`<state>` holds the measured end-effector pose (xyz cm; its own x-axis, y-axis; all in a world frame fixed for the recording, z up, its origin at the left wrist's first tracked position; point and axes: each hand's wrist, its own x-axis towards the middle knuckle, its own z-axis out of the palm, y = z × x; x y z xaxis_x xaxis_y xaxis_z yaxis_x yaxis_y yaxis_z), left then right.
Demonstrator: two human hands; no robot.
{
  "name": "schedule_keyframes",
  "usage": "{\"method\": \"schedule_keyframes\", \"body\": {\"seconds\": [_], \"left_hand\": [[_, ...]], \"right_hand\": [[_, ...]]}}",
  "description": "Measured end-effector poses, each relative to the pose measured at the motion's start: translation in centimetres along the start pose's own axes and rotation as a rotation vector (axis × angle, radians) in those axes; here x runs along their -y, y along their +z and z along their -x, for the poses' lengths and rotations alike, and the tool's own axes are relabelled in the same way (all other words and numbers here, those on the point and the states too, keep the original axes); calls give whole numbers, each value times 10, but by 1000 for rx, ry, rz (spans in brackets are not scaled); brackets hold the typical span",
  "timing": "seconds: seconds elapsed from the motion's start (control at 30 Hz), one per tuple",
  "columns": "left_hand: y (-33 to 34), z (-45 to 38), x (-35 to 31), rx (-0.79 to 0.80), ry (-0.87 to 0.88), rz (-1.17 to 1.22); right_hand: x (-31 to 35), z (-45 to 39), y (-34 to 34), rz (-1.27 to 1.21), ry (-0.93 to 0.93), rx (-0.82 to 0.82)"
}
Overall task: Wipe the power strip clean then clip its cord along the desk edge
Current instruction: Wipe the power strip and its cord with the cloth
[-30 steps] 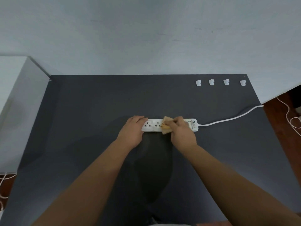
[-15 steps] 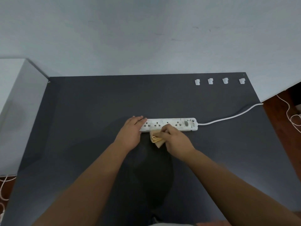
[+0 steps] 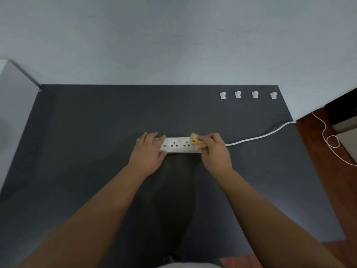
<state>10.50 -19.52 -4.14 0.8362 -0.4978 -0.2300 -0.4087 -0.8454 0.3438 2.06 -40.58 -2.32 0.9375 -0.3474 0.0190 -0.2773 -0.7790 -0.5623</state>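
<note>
The white plastic power strip (image 3: 177, 145) is lying left-to-right on the dark grey surface (image 3: 87, 161). The left hand (image 3: 147, 151), fingers flat, is pressing its left end. The right hand (image 3: 216, 151) is pinching a crumpled yellow cloth (image 3: 195, 141) over its right end.

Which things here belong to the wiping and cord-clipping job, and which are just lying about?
For the job: power strip, its cord, yellow cloth gripped by the right hand, left hand resting on the strip, four white clips, desk.

Lying about: thin white cable on the floor, white cabinet at left.
</note>
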Motion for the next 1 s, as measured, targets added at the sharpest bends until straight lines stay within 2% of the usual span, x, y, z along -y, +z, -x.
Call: {"method": "schedule_keyframes", "body": {"seconds": [0.1,0.3,0.33,0.43,0.5,0.57,0.67,0.7,0.77,0.83,0.87,0.93,1.0], "left_hand": [[4,-2,-17,-25,84,-148],[10,-8,-41,0,92,-119],[10,-8,-41,-11,82,-113],[11,-10,-40,-24,66,-82],[12,-10,-40,-44,64,-67],[14,-9,-41,-56,52,-45],[16,-8,-39,-71,35,5],[17,-8,-37,-69,43,16],[18,-8,-31,-54,75,17],[17,-6,-24,-42,84,-2],[16,-6,-20,-49,71,-14],[14,-4,-14,-59,41,-36],[13,-3,-9,-32,35,-44]], "right_hand": [[-7,-11,-1,119,82,30],[-12,11,-6,131,-88,260],[-15,11,-10,109,-73,250],[-23,2,-18,38,14,71],[-23,-4,-15,33,47,34],[-14,-3,-6,45,21,106],[-1,9,5,-5,-147,289],[0,10,4,-42,-170,288],[-5,5,-1,-85,-90,141],[-14,-2,-4,-26,23,23],[-15,-3,-3,17,45,17],[-7,-2,4,64,6,101],[4,6,10,64,-124,273]]}}
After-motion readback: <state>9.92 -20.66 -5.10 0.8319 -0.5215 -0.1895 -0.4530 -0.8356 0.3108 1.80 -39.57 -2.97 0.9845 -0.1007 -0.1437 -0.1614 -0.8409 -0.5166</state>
